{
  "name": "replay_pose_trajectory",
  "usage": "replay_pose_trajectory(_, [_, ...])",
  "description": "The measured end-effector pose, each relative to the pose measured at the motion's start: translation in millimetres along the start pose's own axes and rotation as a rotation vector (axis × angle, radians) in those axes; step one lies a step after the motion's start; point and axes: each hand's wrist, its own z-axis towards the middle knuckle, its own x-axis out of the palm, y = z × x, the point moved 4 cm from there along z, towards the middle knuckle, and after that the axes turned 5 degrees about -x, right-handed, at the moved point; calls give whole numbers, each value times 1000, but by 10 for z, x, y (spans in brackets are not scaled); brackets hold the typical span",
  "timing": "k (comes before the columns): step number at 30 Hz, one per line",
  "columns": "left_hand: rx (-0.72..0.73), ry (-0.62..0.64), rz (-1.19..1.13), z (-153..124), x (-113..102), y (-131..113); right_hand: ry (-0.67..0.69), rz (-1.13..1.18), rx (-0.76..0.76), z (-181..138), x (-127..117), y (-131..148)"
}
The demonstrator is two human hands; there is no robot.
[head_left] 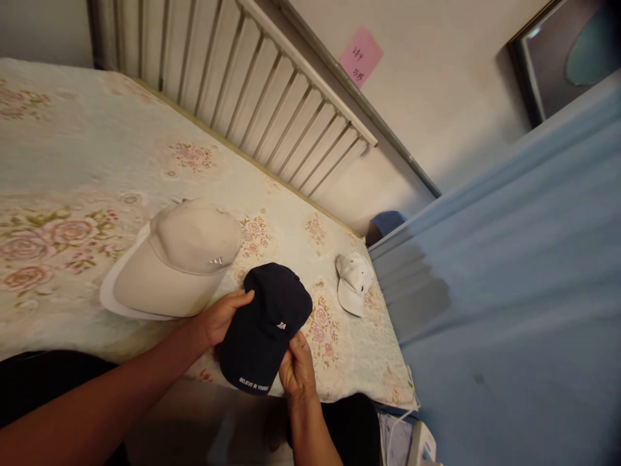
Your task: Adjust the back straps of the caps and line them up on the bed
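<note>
left hand [226,317] and right hand [299,369] grip a navy cap [264,320]. a beige cap [187,246] lies at its ten o'clock, a white cap [353,281] at two.

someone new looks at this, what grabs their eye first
Probably the dark navy cap low in the middle, held between the left hand and right hand. Then the beige cap lying to its left on the floral bedspread, and the bright pink note on the wall above the railing.
</note>
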Motion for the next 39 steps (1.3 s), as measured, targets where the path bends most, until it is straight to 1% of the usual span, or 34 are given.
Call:
replay_pose_trajectory(5, [-12, -10, -15, -6, -4, -8, 0, -27, 21, -2, 16, 10])
replay_pose_trajectory(15, [-25, 24, 7, -23, 43, 12, 13, 4, 8, 5, -7, -24])
replay_pose_trajectory(23, [-17, 21, 2, -12, 33, 5, -3, -77, -16, 10, -57, -25])
replay_pose_trajectory(27, [-7, 18, 0, -10, 24, -2, 23, -91, -32, 3, -34, -4])
replay_pose_trajectory(31, [-22, 32, 0, -6, 19, 3, 38, -104, -15, -6, 15, 6])
replay_pose_trajectory(35, [-23, 51, -5, 1, 28, -4, 9, -143, -18, -2, 19, -13])
replay_pose_trajectory(39, [-14, 41, 10, 5, 25, -9, -14, -148, -41, 11, 7, -31])
